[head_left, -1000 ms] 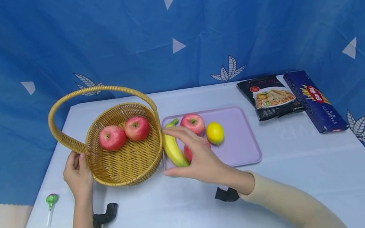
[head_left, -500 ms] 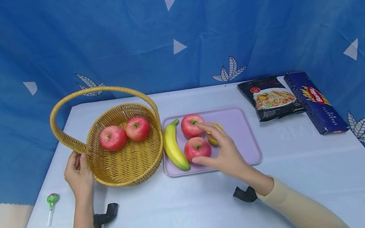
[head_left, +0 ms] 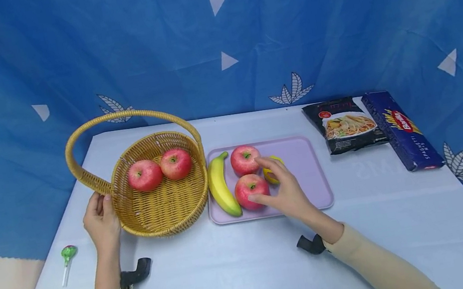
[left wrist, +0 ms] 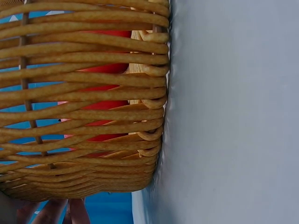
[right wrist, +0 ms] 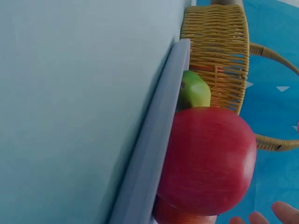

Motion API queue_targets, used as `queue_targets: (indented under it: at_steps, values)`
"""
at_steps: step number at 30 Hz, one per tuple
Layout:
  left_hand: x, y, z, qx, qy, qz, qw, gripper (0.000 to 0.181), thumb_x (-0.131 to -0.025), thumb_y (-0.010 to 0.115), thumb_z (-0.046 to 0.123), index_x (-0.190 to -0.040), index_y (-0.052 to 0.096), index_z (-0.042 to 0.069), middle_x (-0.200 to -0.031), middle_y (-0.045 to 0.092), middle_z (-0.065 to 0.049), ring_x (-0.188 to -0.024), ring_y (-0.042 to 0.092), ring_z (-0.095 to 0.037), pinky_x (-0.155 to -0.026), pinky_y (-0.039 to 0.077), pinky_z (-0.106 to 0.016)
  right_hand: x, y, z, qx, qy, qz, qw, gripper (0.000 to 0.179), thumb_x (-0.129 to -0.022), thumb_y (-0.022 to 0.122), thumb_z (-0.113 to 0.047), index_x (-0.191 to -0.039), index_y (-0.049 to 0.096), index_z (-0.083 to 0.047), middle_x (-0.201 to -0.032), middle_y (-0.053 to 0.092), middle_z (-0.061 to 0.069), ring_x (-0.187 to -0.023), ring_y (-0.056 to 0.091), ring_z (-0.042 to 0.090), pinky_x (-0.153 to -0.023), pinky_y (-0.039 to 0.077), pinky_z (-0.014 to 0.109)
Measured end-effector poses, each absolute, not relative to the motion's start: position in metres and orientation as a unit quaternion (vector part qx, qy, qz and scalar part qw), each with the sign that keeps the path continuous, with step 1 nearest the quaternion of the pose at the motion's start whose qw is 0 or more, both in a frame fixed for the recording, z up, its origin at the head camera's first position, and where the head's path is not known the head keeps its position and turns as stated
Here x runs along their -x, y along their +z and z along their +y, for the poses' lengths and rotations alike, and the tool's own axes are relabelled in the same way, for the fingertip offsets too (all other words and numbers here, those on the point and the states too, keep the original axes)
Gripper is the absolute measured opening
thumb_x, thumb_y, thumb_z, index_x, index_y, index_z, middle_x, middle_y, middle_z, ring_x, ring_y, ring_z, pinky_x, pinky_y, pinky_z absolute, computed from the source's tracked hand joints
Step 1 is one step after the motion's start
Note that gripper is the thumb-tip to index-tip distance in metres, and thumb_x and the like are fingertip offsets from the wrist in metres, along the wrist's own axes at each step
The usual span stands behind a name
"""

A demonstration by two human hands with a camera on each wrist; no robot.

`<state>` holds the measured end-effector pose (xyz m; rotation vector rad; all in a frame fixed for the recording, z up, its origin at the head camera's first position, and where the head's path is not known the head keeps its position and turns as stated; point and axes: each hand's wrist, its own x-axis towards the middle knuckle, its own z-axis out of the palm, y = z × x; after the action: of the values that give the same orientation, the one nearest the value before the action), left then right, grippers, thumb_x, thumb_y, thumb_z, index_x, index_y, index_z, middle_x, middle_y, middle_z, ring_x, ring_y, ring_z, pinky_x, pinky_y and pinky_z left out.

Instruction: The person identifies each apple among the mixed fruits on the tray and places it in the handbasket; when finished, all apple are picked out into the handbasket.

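Observation:
My left hand grips the wicker basket by its left rim, below the arched handle. Two red apples sit inside the basket. In the left wrist view the basket wall fills the left half, with fingertips at its lower edge. My right hand reaches over the lilac tray, thumb and fingers spread about the near apple. In the right wrist view, fingertips stand apart from that apple. A banana, another apple and a partly covered lemon lie on the tray.
At the back right lie a black noodle packet and a blue spaghetti box. A green lollipop rests near the left table edge. A blue patterned cloth hangs behind the white table.
My right hand has moved right, from over the banana to the near apple, then barely shifted. The left hand stays at the basket rim.

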<state>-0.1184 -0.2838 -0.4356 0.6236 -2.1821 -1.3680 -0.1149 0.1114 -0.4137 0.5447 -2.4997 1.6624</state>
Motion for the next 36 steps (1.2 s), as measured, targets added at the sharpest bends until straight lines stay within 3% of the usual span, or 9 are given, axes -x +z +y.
queue_targets:
  at_steps: [8,22,36]
  values:
    - [0.118,-0.435,-0.283,-0.228,-0.495,-0.801,0.245,0.04,-0.105,0.044,0.03,-0.142,0.052,0.019,-0.139,0.058,-0.014,-0.124,0.06,-0.026,-0.098,0.056,-0.027,0.117,-0.42,0.11,-0.163,0.538,-0.827,0.021,0.079,-0.076,0.084,-0.014,-0.144,0.044,-0.009,-0.142,0.047,0.012,-0.131,0.045,0.039,-0.109,0.045,0.057]
    - [0.118,-0.434,-0.283,-0.22,-0.501,-0.8,0.246,0.042,-0.104,0.044,0.03,-0.143,0.051,0.016,-0.139,0.058,-0.013,-0.125,0.058,-0.031,-0.099,0.055,-0.032,0.117,-0.427,0.107,-0.165,0.524,-0.835,0.008,0.078,-0.075,0.085,-0.018,-0.143,0.046,-0.011,-0.139,0.05,0.01,-0.128,0.049,0.028,-0.106,0.051,0.05]
    - [0.118,-0.435,-0.284,-0.226,-0.496,-0.801,0.246,0.041,-0.104,0.045,0.031,-0.142,0.053,0.017,-0.137,0.059,-0.013,-0.121,0.061,-0.025,-0.096,0.056,-0.026,0.117,-0.428,0.106,-0.158,0.5,-0.851,-0.007,0.077,-0.076,0.084,-0.018,-0.142,0.046,-0.008,-0.141,0.05,0.01,-0.131,0.047,0.028,-0.105,0.051,0.048]
